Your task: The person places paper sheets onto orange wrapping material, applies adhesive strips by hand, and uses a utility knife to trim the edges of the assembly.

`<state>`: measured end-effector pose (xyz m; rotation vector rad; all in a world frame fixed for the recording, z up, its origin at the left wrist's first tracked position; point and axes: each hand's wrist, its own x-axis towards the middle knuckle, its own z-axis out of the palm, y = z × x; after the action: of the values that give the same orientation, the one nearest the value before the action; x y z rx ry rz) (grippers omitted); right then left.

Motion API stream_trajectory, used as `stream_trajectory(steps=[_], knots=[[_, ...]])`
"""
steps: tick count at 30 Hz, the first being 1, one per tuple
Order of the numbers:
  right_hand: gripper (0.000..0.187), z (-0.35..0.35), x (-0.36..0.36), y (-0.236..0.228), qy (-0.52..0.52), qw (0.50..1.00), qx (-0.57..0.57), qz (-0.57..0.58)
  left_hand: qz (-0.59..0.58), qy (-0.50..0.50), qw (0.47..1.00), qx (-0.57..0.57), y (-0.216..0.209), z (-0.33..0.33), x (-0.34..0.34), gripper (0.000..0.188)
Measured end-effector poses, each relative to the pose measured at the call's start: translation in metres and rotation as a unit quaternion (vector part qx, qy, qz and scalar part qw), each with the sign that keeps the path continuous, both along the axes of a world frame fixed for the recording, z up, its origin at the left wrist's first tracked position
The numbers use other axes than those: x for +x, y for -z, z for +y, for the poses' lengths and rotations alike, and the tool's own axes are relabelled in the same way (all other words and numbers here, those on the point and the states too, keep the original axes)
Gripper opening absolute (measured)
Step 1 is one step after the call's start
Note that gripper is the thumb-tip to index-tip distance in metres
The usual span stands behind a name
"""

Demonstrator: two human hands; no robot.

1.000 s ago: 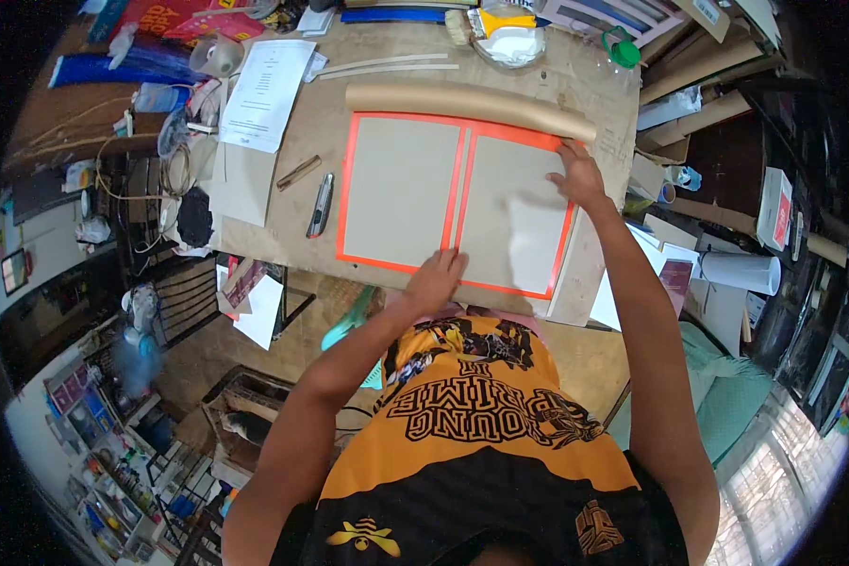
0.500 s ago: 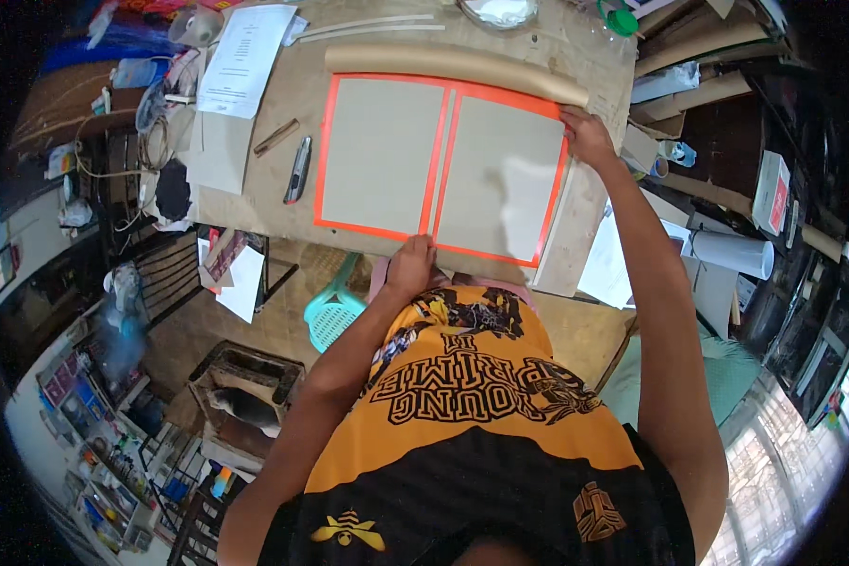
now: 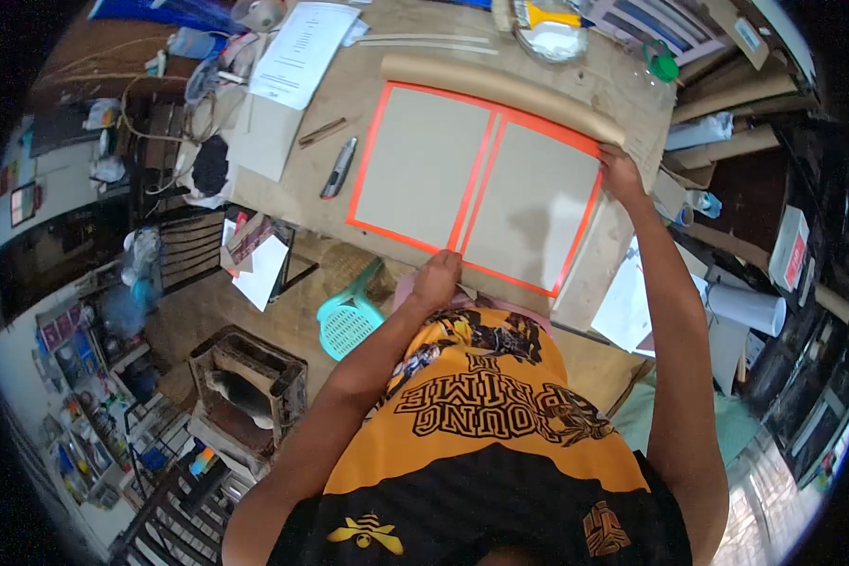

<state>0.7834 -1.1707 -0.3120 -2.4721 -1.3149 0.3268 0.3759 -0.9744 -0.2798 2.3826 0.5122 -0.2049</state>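
On the table lies a book cover [image 3: 424, 156] of two grey boards, with an orange border and orange strips along the middle gap. My left hand [image 3: 438, 280] is closed at its near edge, by the lower end of that gap; the fingertips are partly hidden. At the far right corner, my right hand [image 3: 619, 173] pinches the orange edge. A roll of brown paper [image 3: 500, 96] lies along the far side of the cover, close to my right fingers. Left of the cover are a utility knife [image 3: 340, 168] and a thin brown strip [image 3: 323, 132].
Printed sheets [image 3: 302, 57] lie at the table's far left. At the far right stand a tub with a brush [image 3: 549, 40] and a green-capped bottle [image 3: 661, 64]. Cardboard is piled on the right. A turquoise plastic chair [image 3: 351, 325] stands below the table's near edge.
The whole view has shifted and turned slightly, so the table appears lower and further right. Both hands stay at the same places on the cover, which shows no clear change.
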Motion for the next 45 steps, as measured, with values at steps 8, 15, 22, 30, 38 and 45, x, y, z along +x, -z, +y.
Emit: stream_trajectory(steps=[8,15,22,30,38,45], knots=[[0.018,0.002,-0.002,0.011,0.017,1.000,-0.021,0.000,-0.041,-0.002,0.999,0.025,0.000,-0.001,-0.001,0.015],[0.017,0.006,-0.006,0.001,0.022,0.998,-0.058,0.012,0.005,-0.013,1.000,0.027,0.003,-0.002,0.001,0.017],[0.024,0.005,-0.013,-0.004,0.071,0.992,-0.074,0.074,0.025,-0.022,0.999,0.021,-0.001,-0.004,-0.001,0.019],[0.013,0.006,-0.014,-0.011,0.032,0.999,-0.014,0.001,-0.014,-0.038,0.998,0.040,0.001,-0.002,0.000,0.017],[0.015,0.006,-0.010,-0.012,0.023,0.999,-0.035,0.007,-0.042,-0.041,0.997,0.051,0.004,-0.001,-0.006,0.016],[0.015,0.006,-0.010,-0.007,0.025,0.999,0.019,0.017,-0.019,-0.043,0.998,0.040,-0.002,-0.002,0.001,0.017]])
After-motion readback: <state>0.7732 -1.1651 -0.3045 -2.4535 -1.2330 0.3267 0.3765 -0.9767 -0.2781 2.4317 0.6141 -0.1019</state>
